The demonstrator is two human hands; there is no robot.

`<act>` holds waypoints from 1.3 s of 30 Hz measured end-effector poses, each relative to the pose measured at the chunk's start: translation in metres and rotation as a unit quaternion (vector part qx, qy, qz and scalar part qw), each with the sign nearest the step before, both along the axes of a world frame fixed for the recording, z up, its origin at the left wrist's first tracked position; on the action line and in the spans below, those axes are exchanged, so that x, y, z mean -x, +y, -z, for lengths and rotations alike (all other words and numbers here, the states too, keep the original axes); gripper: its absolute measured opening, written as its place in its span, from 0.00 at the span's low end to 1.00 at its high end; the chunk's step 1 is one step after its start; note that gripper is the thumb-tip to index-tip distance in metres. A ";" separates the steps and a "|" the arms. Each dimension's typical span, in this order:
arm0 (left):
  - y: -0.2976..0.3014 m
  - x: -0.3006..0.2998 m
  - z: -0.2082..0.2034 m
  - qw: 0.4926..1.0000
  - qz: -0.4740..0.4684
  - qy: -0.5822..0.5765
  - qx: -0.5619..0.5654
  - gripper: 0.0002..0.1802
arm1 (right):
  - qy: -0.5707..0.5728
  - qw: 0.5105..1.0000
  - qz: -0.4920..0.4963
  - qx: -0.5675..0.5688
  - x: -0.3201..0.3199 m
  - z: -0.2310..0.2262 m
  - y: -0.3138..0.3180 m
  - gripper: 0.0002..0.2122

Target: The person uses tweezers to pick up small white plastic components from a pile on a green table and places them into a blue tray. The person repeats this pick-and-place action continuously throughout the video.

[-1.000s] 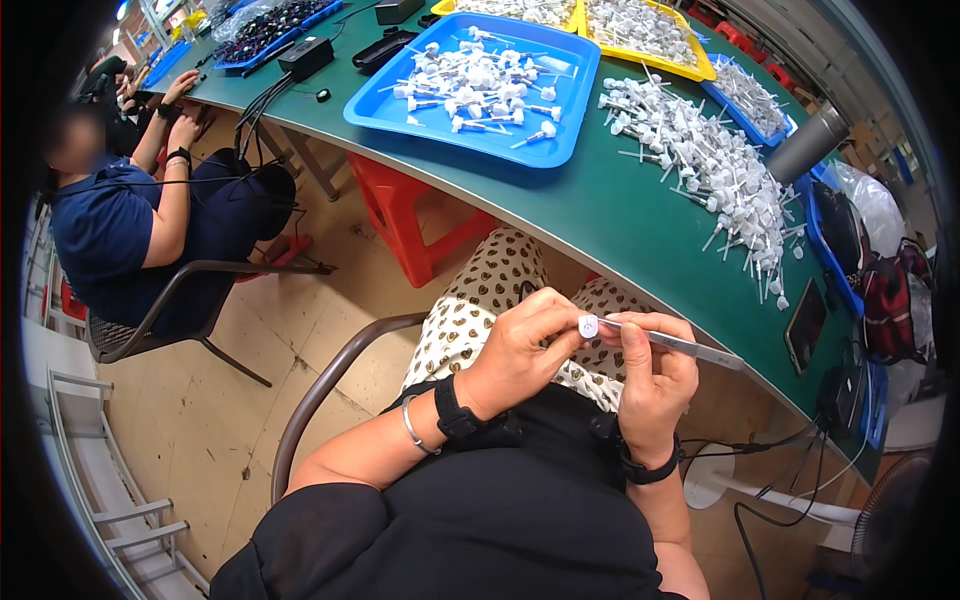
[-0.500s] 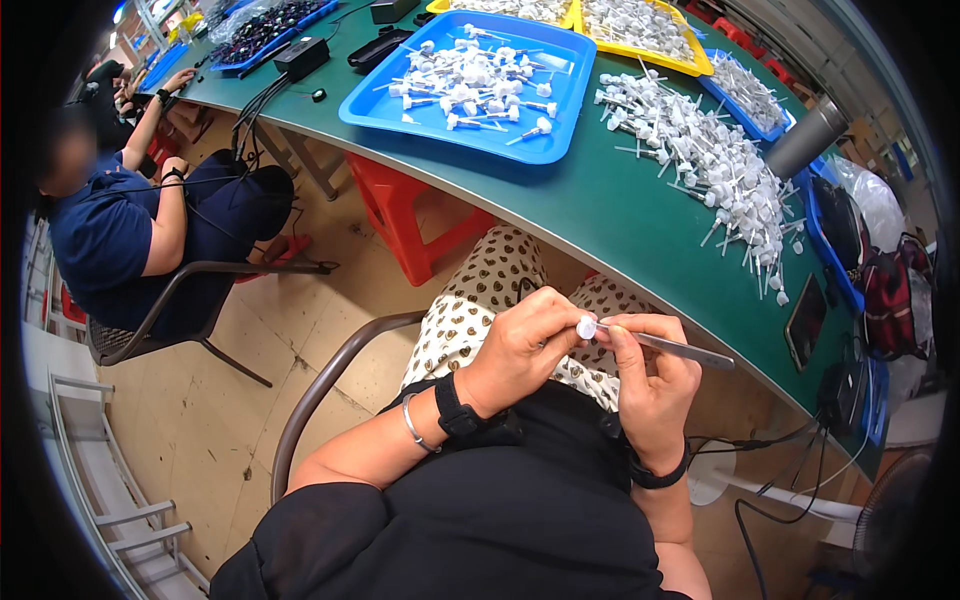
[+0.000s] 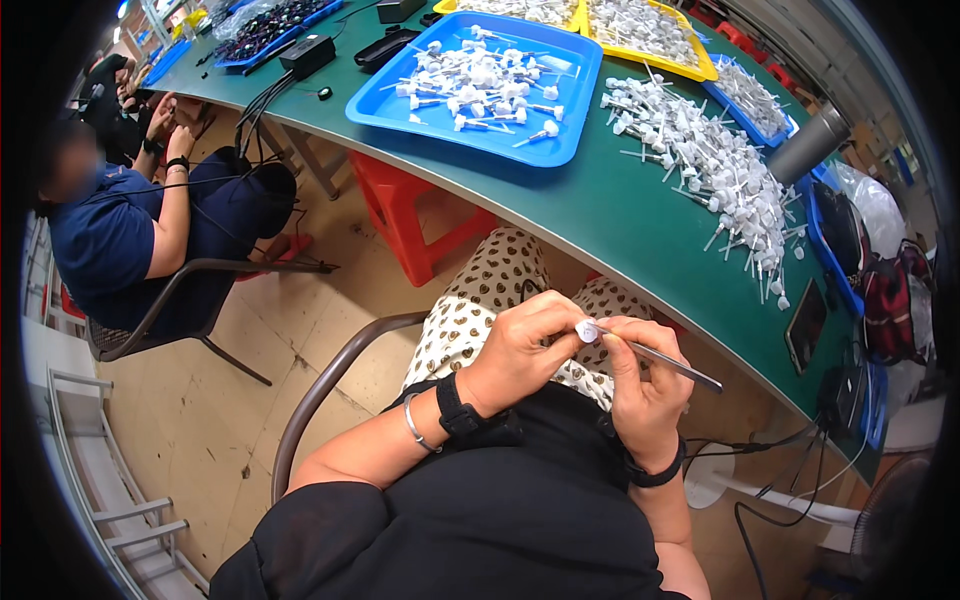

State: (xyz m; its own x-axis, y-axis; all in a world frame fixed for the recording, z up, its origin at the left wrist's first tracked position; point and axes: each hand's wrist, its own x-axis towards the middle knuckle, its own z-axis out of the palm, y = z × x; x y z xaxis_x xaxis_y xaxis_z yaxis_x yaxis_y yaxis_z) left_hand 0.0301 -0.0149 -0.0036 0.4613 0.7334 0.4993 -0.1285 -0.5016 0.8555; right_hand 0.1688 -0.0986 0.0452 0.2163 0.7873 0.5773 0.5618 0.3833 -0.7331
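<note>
Pump head, small, white and plastic, sits over the person's lap, below the near edge of the green tabletop, pinched between the fingertips of the left hand. The right hand is clenched around a thin metal rod whose near end meets the pump head; the far end sticks out to the right. So both grips are closed, the left on the part and the right on the tool. Judging by its look, the pump head is light and stiff, probably smooth enough to slip, so a pinch on its round body with the opening turned toward the rod seems the sound hold. The rod looks rigid and thin, best held near the working end, as a pen is. On the tabletop a blue tray holds loose white pump parts with short tubes, scattered across it. Behind it a yellow tray carries more pale small parts, and another yellow one beside it is only partly seen. A large loose pile of white pumps lies straight on the tabletop to the right, beside a grey cylinder. Farther left a blue tray holds dark pieces. Another person in blue sits at the left on a chair.
</note>
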 end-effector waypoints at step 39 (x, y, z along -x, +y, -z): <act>0.002 -0.001 0.003 1.000 0.020 0.006 0.013 0.05 | 0.094 0.995 0.022 0.028 0.000 0.003 -0.001 0.04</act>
